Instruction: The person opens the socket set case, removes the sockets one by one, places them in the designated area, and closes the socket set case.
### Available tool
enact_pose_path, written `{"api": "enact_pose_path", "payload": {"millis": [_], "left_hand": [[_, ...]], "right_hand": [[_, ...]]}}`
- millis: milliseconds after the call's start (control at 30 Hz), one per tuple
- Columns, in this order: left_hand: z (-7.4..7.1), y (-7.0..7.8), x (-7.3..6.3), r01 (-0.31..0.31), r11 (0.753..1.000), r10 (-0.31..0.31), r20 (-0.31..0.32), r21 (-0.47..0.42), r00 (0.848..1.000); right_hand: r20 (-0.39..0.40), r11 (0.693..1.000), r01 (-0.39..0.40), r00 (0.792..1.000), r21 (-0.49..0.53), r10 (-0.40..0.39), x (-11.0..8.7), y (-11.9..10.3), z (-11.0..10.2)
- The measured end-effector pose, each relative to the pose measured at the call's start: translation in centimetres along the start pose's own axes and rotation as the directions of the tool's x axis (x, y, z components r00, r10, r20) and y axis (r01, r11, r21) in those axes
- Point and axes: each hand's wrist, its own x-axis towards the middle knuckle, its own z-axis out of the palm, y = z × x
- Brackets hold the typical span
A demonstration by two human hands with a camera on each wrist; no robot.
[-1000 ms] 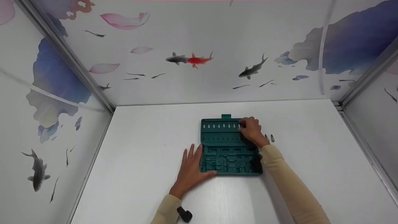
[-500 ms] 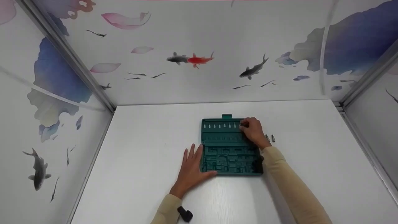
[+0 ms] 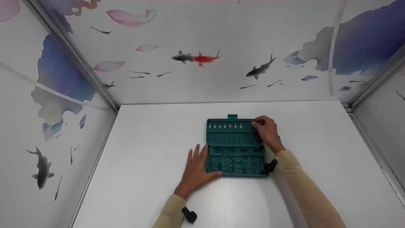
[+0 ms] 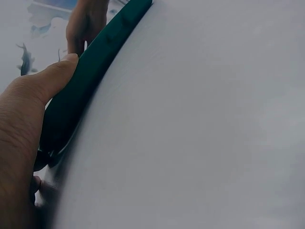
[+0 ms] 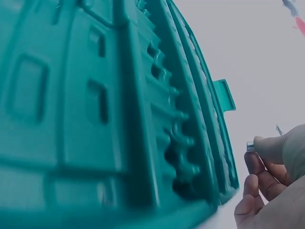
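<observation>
Right hand [image 3: 267, 129] has slid rightward, toward the case's far right corner, since a second ago. White walls [image 3: 221, 28] with fish and petal prints box in a white worktop [image 3: 145, 152]. Open green case [image 3: 235, 145] lies on it, left hand [image 3: 195, 169] at its near-left corner, fingers spread. Right fingers are pinching a small metal piece [image 5: 250, 146].

high, downward head view — low, near wrist views — same green case [image 3: 234, 146]

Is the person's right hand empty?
No, the right wrist view shows the right hand pinching a small metal piece between thumb and finger.
</observation>
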Motion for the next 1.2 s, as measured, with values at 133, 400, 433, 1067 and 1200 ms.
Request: {"api": "enact_pose_path", "payload": {"millis": [133,400,433,1067,1200], "left_hand": [[0.1,-0.1,0.1,0.001,1.0,-0.001,0.006,-0.007,1.0],[0.0,-0.1,0.0,0.02,1.0,-0.02,0.008,-0.009,1.0],[0.0,0.0,0.0,0.021,1.0,-0.021,0.008,-0.007,1.0],[0.3,-0.3,0.0,0.014,1.0,-0.014,0.008,0.008,1.0],[0.3,-0.2,0.0,0.005,1.0,-0.005,0.011,0.009,1.0]], "right_hand": [[-0.021,1.0,0.012,1.0,0.012,-0.012,-1.0,0.4,-1.6],[-0.098,1.0,0.002,0.995,-0.007,-0.003,-3.1,1.8,-4.9],[-0.104,1.0,-0.005,0.995,-0.007,0.004,-3.5,2.1,-5.2],[-0.221,0.99,-0.114,0.971,-0.079,0.094,-7.8,7.1,-7.5],[-0.253,0.989,-0.122,0.963,-0.084,0.097,-8.3,7.7,-7.1]]}}
